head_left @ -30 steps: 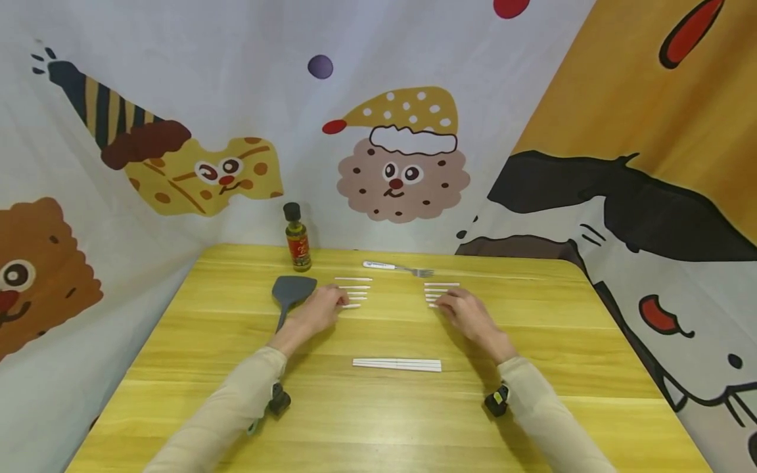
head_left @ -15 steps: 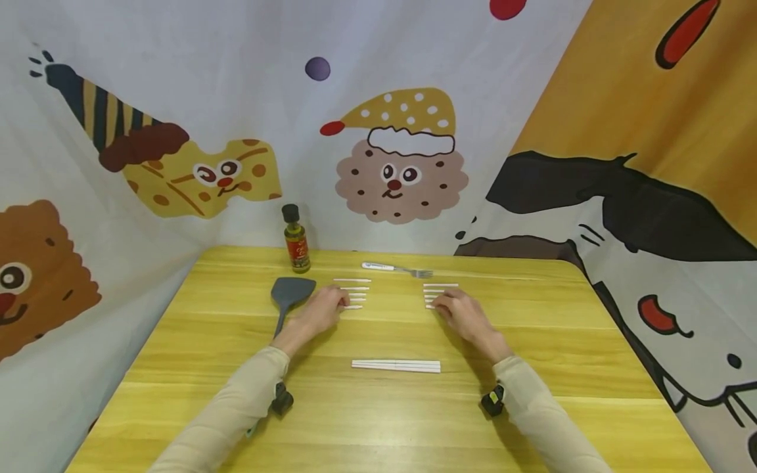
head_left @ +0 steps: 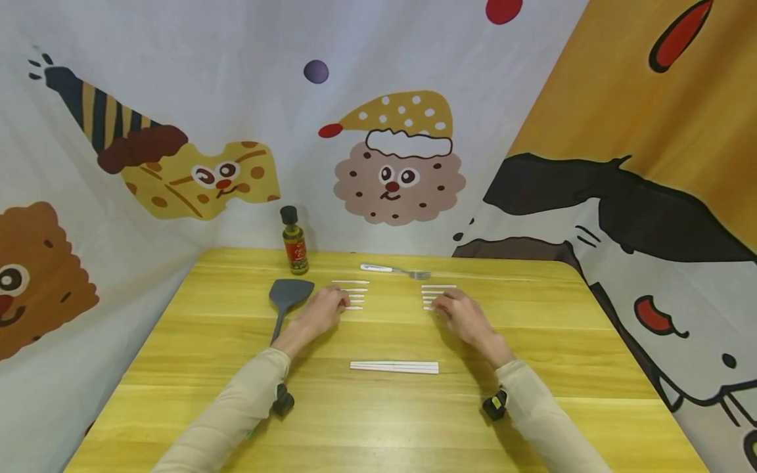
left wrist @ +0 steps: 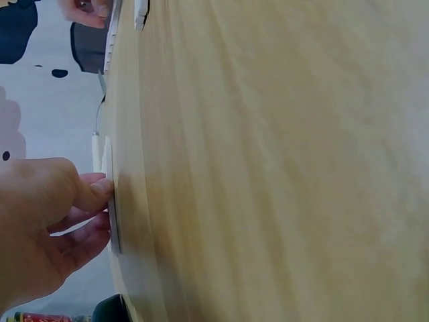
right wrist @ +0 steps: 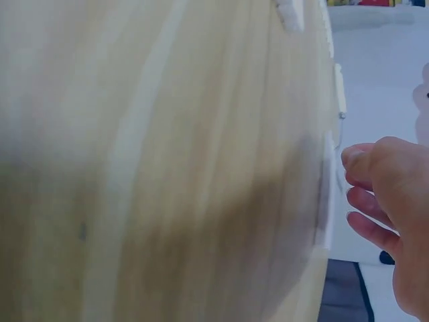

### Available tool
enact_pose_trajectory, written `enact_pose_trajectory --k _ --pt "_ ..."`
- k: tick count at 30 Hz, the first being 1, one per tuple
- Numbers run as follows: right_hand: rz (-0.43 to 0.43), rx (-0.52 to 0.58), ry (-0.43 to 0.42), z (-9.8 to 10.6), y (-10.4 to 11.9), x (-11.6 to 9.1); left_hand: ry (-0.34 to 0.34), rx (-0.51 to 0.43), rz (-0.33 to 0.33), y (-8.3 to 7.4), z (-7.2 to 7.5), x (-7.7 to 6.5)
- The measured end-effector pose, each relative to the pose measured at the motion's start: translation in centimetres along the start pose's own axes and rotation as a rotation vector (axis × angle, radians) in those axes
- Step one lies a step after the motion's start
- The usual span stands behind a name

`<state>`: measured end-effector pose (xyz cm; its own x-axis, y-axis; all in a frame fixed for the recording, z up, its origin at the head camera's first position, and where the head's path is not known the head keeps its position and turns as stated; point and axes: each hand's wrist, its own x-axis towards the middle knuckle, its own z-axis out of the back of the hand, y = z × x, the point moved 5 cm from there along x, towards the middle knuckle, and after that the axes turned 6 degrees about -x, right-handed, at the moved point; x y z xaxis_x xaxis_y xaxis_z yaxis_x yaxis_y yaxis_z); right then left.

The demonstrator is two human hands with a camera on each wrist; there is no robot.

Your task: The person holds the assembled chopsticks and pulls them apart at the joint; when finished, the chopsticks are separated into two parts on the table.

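Note:
Several thin white sticks (head_left: 350, 282) lie in a row on the left, with narrowed inner ends. Facing them on the right is a matching row of white sticks (head_left: 439, 286). My left hand (head_left: 322, 310) covers the outer ends of the left row; in the left wrist view its thumb and fingertips pinch a white stick (left wrist: 111, 161) low over the table. My right hand (head_left: 467, 316) is bent over the right row. In the right wrist view its thumb and forefinger meet just beyond the nearest stick (right wrist: 326, 201); I cannot tell whether they hold one.
A bundle of white sticks (head_left: 394, 367) lies nearer me on the wooden table (head_left: 384, 420). Behind the rows is a fork (head_left: 378, 268) with a white handle. A grey spatula (head_left: 290, 292) lies beside my left hand, partly under that arm. A bottle (head_left: 295, 243) stands at the back left.
The head view has shifted slightly. Both hands stay at their rows, with only small finger movements, and the sticks keep their layout.

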<state>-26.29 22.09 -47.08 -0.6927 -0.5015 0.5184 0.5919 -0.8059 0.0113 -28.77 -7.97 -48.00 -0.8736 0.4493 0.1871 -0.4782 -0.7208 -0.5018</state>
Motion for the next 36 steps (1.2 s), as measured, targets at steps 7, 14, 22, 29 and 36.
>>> enact_pose_trajectory --k 7,14,22,29,36 --pt "0.038 0.019 -0.015 1.4 1.5 0.0 -0.006 -0.019 0.025 0.2 0.2 -0.1" --pt "0.060 0.156 0.039 2.7 4.2 -0.3 -0.080 0.024 -0.075 -0.6 1.0 -0.8" --pt "0.020 0.236 0.224 2.8 7.2 -1.0 -0.031 0.035 -0.147 -3.6 1.1 -2.7" --pt "0.020 0.353 0.368 1.4 8.9 -1.9 0.095 -0.037 -0.145 -6.3 0.0 -4.3" --pt "0.028 0.424 0.385 0.3 9.3 -2.3 0.160 -0.024 -0.187 -7.8 -1.2 -4.9"
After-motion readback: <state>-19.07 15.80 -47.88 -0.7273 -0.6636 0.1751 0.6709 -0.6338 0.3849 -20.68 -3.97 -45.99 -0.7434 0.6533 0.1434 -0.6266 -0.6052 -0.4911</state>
